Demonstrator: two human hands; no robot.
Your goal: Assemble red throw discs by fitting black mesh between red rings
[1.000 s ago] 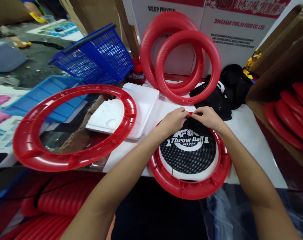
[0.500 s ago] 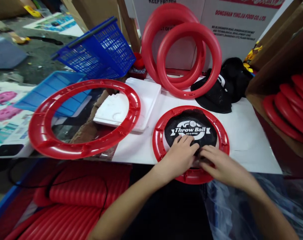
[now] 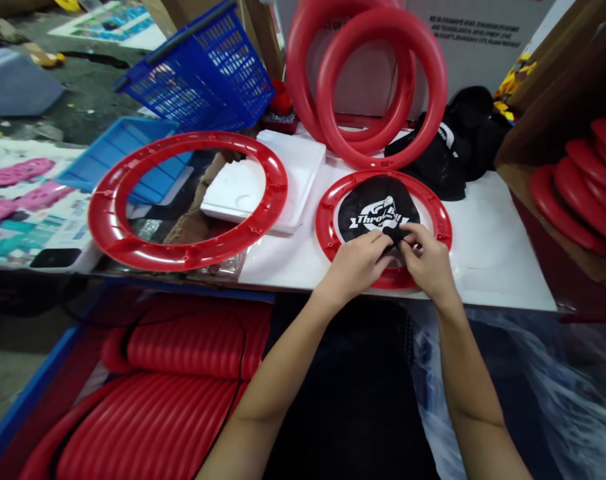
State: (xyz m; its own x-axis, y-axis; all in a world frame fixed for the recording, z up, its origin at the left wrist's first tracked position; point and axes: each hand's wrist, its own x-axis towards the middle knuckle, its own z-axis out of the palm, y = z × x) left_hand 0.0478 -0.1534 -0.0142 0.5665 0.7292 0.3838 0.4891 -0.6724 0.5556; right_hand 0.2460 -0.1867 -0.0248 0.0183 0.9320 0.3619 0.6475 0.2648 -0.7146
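Note:
A round piece of black mesh fabric (image 3: 365, 208) with a white "Throw Ball" print lies inside a red plastic ring (image 3: 329, 227) on the white table. Its right side is bunched up, and the print is creased there. My right hand (image 3: 427, 260) pinches the bunched edge between thumb and fingers. My left hand (image 3: 359, 263) is closed on the lower edge of the same fabric, close beside the right. The fingertips partly hide the fabric's lower edge. To the left, a larger-looking red ring (image 3: 193, 257) rests over white foam pieces (image 3: 240, 190).
Two thick red rings (image 3: 383, 87) lean against a printed carton at the back. More black mesh pieces (image 3: 463, 143) lie beside them. A blue basket (image 3: 207, 73) and a light blue tray (image 3: 117, 157) stand left. Red rings (image 3: 583, 193) fill a box at right; several more (image 3: 173, 400) lie below.
My right hand has drawn the mesh fabric's right edge inward, so the print, flat before, is now folded. The camera view has tilted downward, shifting the scene up.

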